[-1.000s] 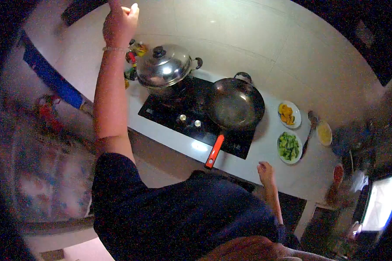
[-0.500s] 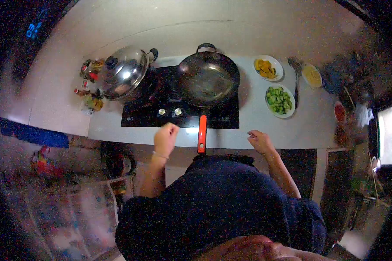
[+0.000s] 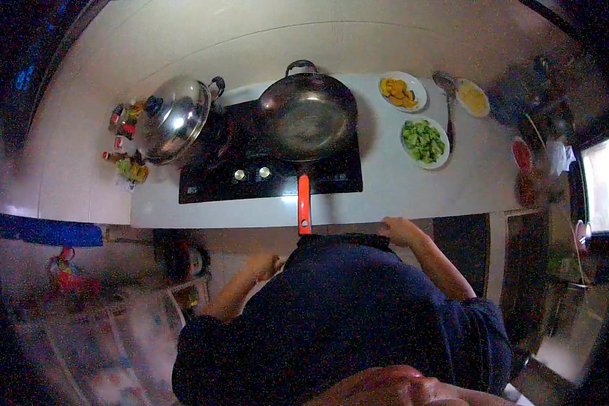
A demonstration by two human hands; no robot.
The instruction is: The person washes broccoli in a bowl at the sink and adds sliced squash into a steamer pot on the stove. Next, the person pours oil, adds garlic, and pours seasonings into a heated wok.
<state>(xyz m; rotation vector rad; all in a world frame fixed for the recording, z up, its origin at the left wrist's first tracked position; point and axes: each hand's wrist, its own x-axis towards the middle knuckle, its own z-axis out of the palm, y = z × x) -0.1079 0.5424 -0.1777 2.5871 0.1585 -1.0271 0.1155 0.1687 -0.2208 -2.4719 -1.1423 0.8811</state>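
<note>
My left hand [image 3: 266, 266] is low beside my dark shirt [image 3: 386, 304], below the counter edge. Its fingers are curled in, and whatever they may hold is hidden. My right hand [image 3: 399, 232] is at the counter's front edge, close to the black cloth [image 3: 358, 239] at my waist. Those fingers are bent and closed too; I cannot make out whether they grip the cloth. Nearest to both hands is a wok [image 3: 306, 118] on the black cooktop [image 3: 203, 190], its red handle [image 3: 304, 203] pointing at me. Neither hand touches it.
Left of the wok stands a pot with a domed steel lid [image 3: 176, 118], near several seasoning bottles [image 3: 120, 142]. On the right are a plate of yellow pieces [image 3: 402, 92], chopped green vegetables [image 3: 424, 142], a ladle [image 3: 449, 111] and a pale-filled dish [image 3: 473, 99].
My left hand has dropped from the cooktop's front edge to beside my body. My right hand has come slightly closer to my waist. The view has shifted a little.
</note>
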